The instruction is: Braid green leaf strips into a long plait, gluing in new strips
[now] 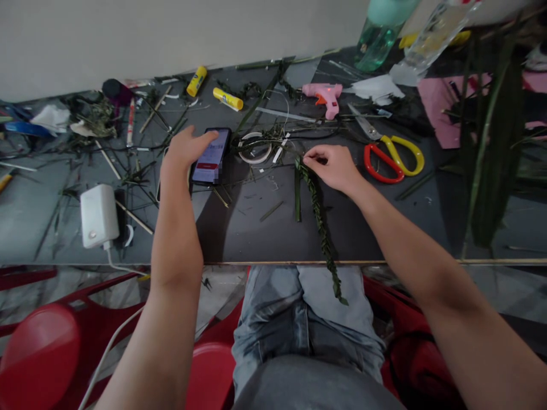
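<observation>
My right hand (331,166) pinches the upper end of a dark green braid of leaf strips (318,213). The braid runs down across the dark table and hangs over its front edge above my lap. A loose flat leaf strip (298,196) dangles beside its top. My left hand (188,147) is at a smartphone (210,159) lying on the table, thumb stretched over its lit screen and fingers apart. A white roll of tape (255,149) lies between the two hands, with green strips across it.
Scissors (382,145) with red and yellow handles lie right of my right hand. Behind are a pink glue gun (323,97), yellow glue sticks (228,99) and bottles (380,37). A white power bank (99,216) with a cable sits left. Long leaves (496,154) stand right.
</observation>
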`<action>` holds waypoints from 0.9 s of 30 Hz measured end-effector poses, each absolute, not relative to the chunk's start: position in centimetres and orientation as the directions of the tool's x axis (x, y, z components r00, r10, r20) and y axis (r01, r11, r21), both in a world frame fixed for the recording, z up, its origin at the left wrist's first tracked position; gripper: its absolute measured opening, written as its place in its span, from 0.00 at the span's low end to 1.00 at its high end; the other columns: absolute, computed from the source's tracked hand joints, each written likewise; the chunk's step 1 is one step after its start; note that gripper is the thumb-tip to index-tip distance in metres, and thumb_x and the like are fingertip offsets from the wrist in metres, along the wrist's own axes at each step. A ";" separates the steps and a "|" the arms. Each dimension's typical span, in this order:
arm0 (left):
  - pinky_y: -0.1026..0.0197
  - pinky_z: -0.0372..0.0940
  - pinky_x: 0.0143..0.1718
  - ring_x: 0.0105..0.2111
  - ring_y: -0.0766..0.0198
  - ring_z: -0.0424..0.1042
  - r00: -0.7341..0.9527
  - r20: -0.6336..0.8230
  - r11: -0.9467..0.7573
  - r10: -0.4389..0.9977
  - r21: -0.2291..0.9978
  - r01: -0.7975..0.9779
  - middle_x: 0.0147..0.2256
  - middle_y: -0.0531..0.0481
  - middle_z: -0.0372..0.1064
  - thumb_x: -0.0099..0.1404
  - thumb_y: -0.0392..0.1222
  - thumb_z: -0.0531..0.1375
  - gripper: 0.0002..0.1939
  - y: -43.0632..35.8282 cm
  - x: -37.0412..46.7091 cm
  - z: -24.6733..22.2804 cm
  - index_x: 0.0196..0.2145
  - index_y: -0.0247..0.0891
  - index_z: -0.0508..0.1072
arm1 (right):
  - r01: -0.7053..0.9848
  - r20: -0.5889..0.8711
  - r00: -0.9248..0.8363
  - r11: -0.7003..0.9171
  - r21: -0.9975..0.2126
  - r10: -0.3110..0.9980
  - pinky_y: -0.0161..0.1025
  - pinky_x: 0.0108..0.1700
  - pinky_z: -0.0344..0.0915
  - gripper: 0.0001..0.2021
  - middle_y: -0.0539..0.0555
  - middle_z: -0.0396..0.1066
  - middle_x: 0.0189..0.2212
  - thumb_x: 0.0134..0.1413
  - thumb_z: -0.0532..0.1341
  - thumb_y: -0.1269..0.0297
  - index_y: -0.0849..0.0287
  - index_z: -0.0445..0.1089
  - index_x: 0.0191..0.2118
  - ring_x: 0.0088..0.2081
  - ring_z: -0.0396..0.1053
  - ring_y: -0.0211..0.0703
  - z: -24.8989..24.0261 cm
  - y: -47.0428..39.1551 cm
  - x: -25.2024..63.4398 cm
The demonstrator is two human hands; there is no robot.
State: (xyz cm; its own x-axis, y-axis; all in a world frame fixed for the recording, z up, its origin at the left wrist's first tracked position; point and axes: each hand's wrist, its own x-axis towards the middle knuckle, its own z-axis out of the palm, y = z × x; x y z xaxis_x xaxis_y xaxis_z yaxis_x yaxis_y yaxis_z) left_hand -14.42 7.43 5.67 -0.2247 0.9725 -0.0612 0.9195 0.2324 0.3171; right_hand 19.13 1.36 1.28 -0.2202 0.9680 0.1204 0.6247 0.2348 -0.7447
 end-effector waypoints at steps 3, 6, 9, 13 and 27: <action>0.46 0.64 0.63 0.62 0.41 0.69 -0.242 -0.076 0.254 0.967 0.271 0.928 0.60 0.32 0.71 0.60 0.55 0.64 0.38 7.2 -14.2 5.7 0.60 0.25 0.69 | 0.629 0.123 -0.223 0.239 -0.740 0.967 0.45 0.47 0.70 0.07 0.55 0.80 0.37 0.59 0.62 0.66 0.56 0.79 0.36 0.39 0.76 0.47 1.2 1.4 19.2; 0.44 0.59 0.66 0.66 0.38 0.65 -0.170 -0.064 0.181 0.983 0.229 0.956 0.64 0.30 0.66 0.53 0.53 0.67 0.50 6.9 -13.6 5.6 0.67 0.24 0.60 | 0.631 0.120 -0.220 0.235 -0.739 0.968 0.45 0.47 0.70 0.07 0.56 0.80 0.37 0.59 0.62 0.66 0.57 0.79 0.36 0.39 0.76 0.47 1.2 1.4 19.2; 0.40 0.58 0.65 0.69 0.39 0.59 -0.169 -0.080 0.182 0.982 0.214 0.960 0.68 0.31 0.58 0.51 0.67 0.61 0.62 6.8 -13.1 5.5 0.72 0.26 0.49 | 0.631 0.121 -0.220 0.236 -0.740 0.968 0.46 0.47 0.70 0.07 0.56 0.80 0.36 0.59 0.62 0.66 0.57 0.79 0.35 0.39 0.77 0.48 1.2 1.4 19.2; 0.37 0.59 0.57 0.68 0.37 0.60 -0.235 -0.105 0.248 0.966 0.140 0.959 0.66 0.23 0.60 0.47 0.78 0.55 0.65 6.4 -11.9 5.4 0.67 0.20 0.54 | 0.634 0.123 -0.215 0.235 -0.737 0.969 0.46 0.47 0.69 0.07 0.55 0.80 0.36 0.59 0.62 0.67 0.56 0.79 0.35 0.39 0.77 0.48 1.4 1.3 19.1; 0.42 0.64 0.64 0.58 0.47 0.73 -0.383 -0.036 0.385 0.923 0.052 0.922 0.63 0.49 0.70 0.62 0.47 0.57 0.31 4.6 -19.4 8.8 0.63 0.44 0.72 | 0.613 0.130 -0.217 0.239 -0.753 0.967 0.46 0.46 0.71 0.08 0.56 0.80 0.36 0.59 0.62 0.66 0.57 0.79 0.36 0.38 0.77 0.47 1.0 1.4 19.2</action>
State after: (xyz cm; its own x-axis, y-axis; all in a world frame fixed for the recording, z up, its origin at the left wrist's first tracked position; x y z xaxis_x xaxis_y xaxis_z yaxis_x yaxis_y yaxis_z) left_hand -19.42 4.58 8.83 -0.3833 0.9230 -0.0357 0.9216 0.3847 0.0517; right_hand 19.24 1.36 1.02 -0.2174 0.9673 0.1304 0.6128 0.2393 -0.7532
